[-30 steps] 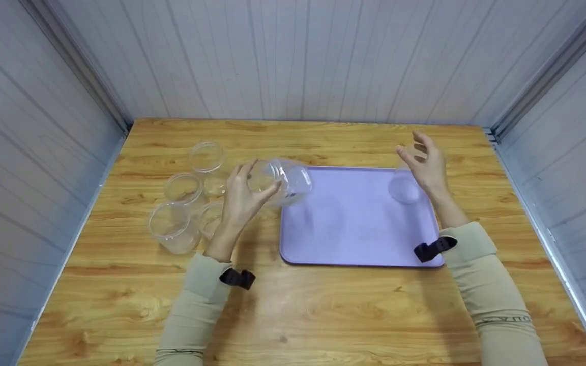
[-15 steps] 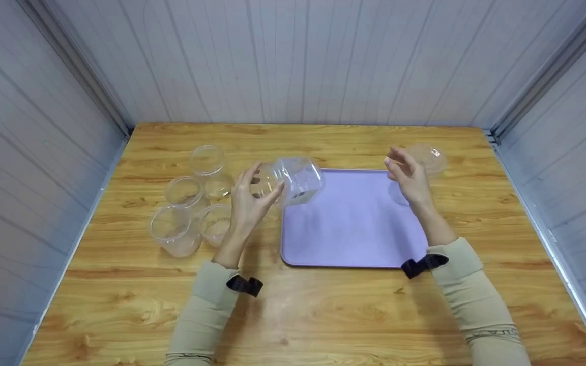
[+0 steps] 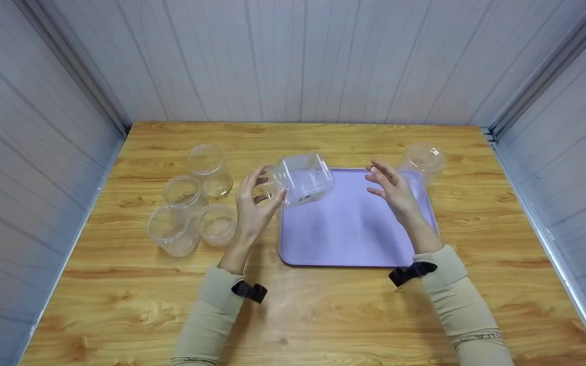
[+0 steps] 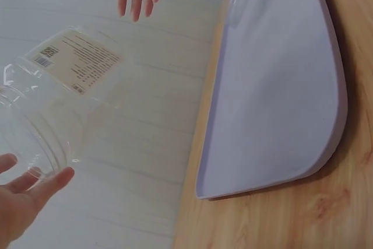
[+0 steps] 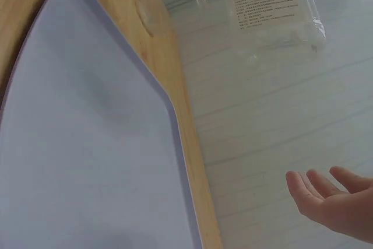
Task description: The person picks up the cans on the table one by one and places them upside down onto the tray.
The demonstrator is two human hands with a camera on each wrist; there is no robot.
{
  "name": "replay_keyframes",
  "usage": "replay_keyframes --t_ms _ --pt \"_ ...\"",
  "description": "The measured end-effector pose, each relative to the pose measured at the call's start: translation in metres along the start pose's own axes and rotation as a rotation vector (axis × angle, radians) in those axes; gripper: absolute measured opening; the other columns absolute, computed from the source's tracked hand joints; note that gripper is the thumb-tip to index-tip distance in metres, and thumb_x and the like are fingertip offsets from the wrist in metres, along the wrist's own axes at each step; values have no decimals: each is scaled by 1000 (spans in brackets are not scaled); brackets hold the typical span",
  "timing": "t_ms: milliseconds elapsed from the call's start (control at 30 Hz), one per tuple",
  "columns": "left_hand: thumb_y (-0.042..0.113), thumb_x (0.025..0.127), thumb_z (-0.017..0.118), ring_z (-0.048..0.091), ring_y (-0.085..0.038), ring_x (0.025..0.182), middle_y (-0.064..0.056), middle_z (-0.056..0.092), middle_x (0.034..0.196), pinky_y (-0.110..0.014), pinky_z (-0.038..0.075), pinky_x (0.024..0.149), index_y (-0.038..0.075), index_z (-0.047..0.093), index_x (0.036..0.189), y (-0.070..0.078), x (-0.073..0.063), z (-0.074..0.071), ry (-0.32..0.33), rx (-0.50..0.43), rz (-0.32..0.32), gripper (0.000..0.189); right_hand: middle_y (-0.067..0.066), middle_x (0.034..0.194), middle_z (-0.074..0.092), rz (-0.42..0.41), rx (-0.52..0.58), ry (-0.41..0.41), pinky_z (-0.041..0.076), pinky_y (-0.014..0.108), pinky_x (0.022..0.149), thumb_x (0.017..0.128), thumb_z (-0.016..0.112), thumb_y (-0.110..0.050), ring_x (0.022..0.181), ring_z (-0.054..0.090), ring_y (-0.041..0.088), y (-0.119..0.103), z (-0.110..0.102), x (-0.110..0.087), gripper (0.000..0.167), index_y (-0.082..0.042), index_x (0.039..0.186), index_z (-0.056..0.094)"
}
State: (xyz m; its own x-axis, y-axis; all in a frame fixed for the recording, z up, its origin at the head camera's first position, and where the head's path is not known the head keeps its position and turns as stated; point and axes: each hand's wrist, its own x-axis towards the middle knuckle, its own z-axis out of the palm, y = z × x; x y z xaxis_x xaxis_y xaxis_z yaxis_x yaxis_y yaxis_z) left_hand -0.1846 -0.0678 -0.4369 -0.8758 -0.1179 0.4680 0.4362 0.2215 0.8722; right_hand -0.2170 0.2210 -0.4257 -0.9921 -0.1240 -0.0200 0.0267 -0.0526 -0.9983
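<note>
A clear square plastic jar (image 3: 305,179) lies on its side in the air above the left part of the purple tray (image 3: 344,236). My left hand (image 3: 255,208) grips it round the rim, with the base pointing right. A printed label (image 4: 81,59) shows on the jar's side in the left wrist view. Over the tray's right half, my right hand (image 3: 393,195) holds nothing; its fingers are spread and relaxed, apart from the jar. Another clear jar (image 3: 425,158) stands at the tray's far right corner, behind the right hand.
Several clear plastic jars stand grouped left of the tray: one at the front left (image 3: 173,236), another jar (image 3: 217,226) beside it, and a jar at the back (image 3: 206,160). The wooden table (image 3: 298,315) ends against a pale panel wall (image 3: 293,66).
The left hand has carried the jar slightly right over the tray. The right hand has let go of the far right jar's side of the tray and come left, toward the held jar.
</note>
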Motion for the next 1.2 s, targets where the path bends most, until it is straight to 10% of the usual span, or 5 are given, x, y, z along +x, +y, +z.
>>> replay_keyframes --t_ms 167,1200 --pt "4 73 68 49 -38 100 -23 49 114 -45 50 71 -9 43 123 23 -6 1 -25 -64 44 57 17 132 36 18 31 -95 35 46 94 92 47 -24 116 39 29 1 7 -4 54 2 135 28" --pt "-5 66 66 44 -40 102 -30 44 114 -53 47 72 -17 40 118 11 -22 21 -174 -231 265 60 25 137 27 118 295 -411 41 39 90 76 67 -38 121 31 42 15 21 -21 95 8 138 10"
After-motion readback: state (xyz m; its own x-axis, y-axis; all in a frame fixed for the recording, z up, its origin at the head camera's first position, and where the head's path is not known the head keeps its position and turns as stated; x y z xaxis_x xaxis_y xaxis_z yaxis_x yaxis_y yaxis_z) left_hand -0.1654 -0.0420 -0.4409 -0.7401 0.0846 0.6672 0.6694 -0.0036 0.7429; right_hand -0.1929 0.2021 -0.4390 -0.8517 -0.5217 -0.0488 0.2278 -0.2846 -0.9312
